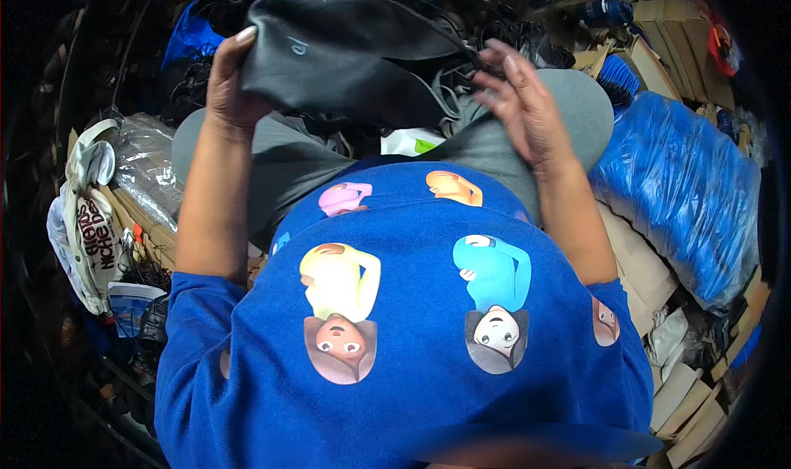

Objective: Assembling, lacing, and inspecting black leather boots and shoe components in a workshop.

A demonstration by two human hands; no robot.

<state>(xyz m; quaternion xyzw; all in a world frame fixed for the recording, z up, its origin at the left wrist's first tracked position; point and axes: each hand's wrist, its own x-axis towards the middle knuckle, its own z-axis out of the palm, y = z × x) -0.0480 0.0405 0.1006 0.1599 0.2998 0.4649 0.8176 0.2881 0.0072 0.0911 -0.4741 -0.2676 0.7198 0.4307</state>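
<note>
A black shoe (346, 57) with grey laces is held up over my lap. My left hand (228, 82) grips its left end, with the thumb over the edge. My right hand (521, 102) is at the shoe's right end, fingers spread and touching the laces near the opening. Below them are my grey trousers (288, 160) and my blue top printed with cartoon figures (412, 329).
A blue plastic-wrapped bundle (684, 189) lies to my right on flattened cardboard (638, 263). Clear plastic bags (144, 164) and a white printed bag (86, 222) sit at my left. More dark shoes, cardboard boxes (651, 57) and a blue brush (614, 78) crowd the back.
</note>
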